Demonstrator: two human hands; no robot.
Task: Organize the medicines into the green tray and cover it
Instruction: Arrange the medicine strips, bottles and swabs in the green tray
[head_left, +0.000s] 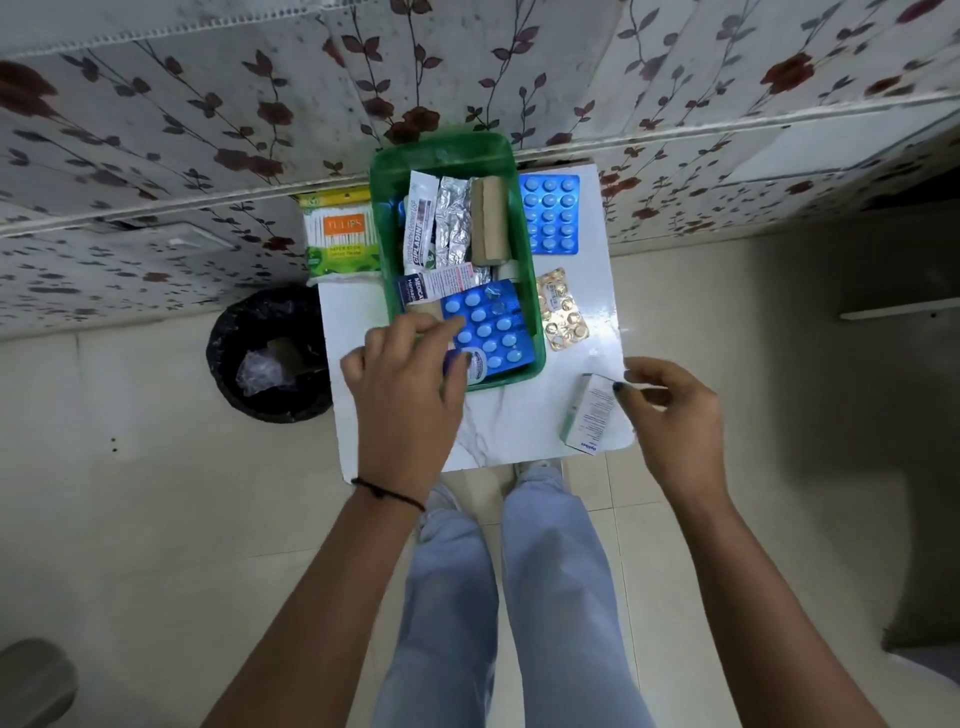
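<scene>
The green tray (537, 332) stands on a small white table (519, 431). It holds a tube, foil strips, a brown roll (489, 221) and a blue blister pack (491, 327) lying at its near end. My left hand (410, 384) rests over the tray's near left corner, fingertips touching that blue blister pack. My right hand (675, 415) hovers at the table's right edge, fingers apart, thumb tip touching a small white medicine box (589, 415). A second blue blister pack (550, 214) and a gold blister strip (562, 309) lie on the table right of the tray.
A pack of cotton buds (340, 234) lies left of the tray at the table's far corner. A black-lined waste bin (270, 353) stands on the floor to the left. A floral-covered wall runs behind the table. My legs are below the table's near edge.
</scene>
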